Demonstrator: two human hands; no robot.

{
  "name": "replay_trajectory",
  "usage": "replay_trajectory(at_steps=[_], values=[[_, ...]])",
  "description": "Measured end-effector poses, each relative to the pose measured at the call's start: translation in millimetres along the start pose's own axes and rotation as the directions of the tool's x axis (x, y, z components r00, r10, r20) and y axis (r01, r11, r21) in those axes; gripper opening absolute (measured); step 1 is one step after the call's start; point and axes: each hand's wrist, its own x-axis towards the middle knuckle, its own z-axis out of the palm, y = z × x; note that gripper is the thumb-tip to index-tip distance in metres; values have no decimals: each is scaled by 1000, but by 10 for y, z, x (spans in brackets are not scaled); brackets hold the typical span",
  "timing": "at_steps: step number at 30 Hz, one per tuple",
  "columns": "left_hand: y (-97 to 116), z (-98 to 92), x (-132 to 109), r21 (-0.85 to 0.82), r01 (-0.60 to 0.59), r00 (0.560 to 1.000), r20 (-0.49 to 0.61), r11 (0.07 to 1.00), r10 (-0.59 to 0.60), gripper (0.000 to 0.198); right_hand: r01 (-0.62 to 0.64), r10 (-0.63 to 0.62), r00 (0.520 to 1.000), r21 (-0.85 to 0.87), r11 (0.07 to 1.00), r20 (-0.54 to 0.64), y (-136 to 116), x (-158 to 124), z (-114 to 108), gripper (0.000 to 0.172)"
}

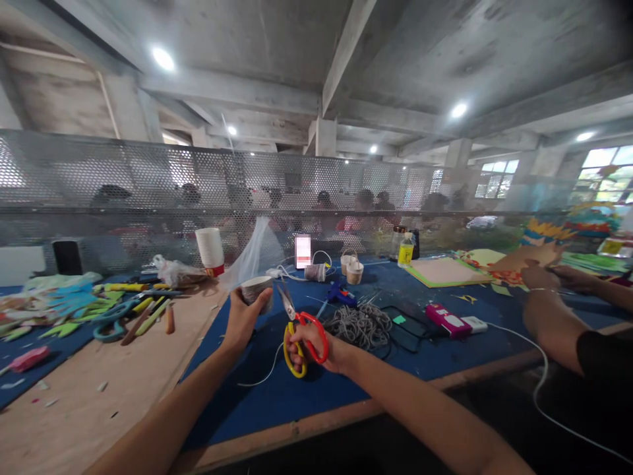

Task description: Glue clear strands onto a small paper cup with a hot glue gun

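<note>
My left hand (241, 321) is closed around a small cup wrapped in grey cord (258, 290), its pale rim tilted upward. In my right hand (321, 346) is a pair of scissors (295, 313) with one red and one yellow handle loop. The blades point up and stand slightly apart, close to the cup's right side but not clearly touching it. A tangled pile of grey cord (363, 324) lies just beyond my right hand. A blue glue gun (341, 294) rests behind that pile. A thin pale cord curves over the blue mat below the cup.
Small cups with handles (354, 272) and a stack of paper cups (210, 249) stand at the back. Scissors with blue handles (111, 326) and other tools lie left. A pink case (448, 320) sits right, near a co-worker's arms (554, 323). A perforated screen (277, 181) borders the table.
</note>
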Motion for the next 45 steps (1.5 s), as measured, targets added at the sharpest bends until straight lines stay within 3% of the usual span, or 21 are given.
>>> replay_trajectory(at_steps=[11,17,30,39,45], values=[[-65,32,-6,40,-47,998,49,998,45,68,-9,10,999,16,1000,-41,90,98,-86,25],[-74,77,-30,16,-43,996,79,999,41,70,-15,14,991,-2,1000,-132,80,119,-68,31],[-58,91,-53,35,-54,994,95,998,50,74,3,-21,982,-97,995,-188,70,129,-54,29],[54,100,-117,-7,-13,996,88,1000,13,71,-2,-32,976,-156,988,-214,42,55,-29,34],[64,83,-110,-54,46,991,125,997,-39,69,63,-95,976,-162,985,-197,45,45,-38,40]])
